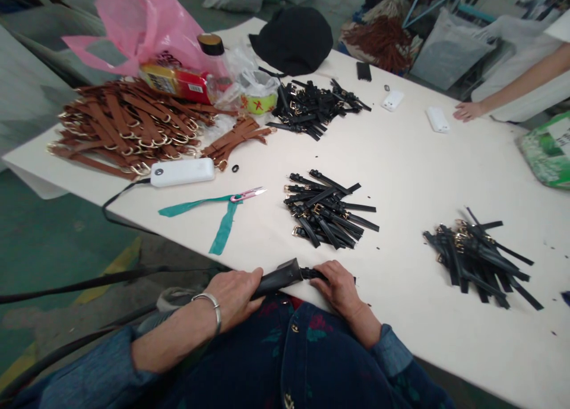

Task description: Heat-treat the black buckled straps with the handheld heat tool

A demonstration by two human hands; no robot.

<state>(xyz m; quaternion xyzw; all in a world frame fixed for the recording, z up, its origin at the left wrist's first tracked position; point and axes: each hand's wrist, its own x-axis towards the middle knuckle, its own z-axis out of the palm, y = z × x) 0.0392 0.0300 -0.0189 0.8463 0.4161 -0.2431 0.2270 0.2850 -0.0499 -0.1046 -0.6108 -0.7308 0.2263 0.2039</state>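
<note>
My left hand, with a metal bangle at its wrist, is closed around a black tube-shaped tool that flares to a wide mouth. The tool's exact kind is unclear. Just beyond that mouth, at the table's near edge, my right hand grips a short black strap. The strap's end lies at the tool's opening, and my fingers cover much of the rest. Ahead of my hands lies a pile of black buckled straps. A second black strap pile is to the right.
Pink-handled thread snips with green cloth strips lie left of centre, near a white power bank. Brown straps, a pink bag and a black cap stand behind. Another person's hand rests at the far right edge.
</note>
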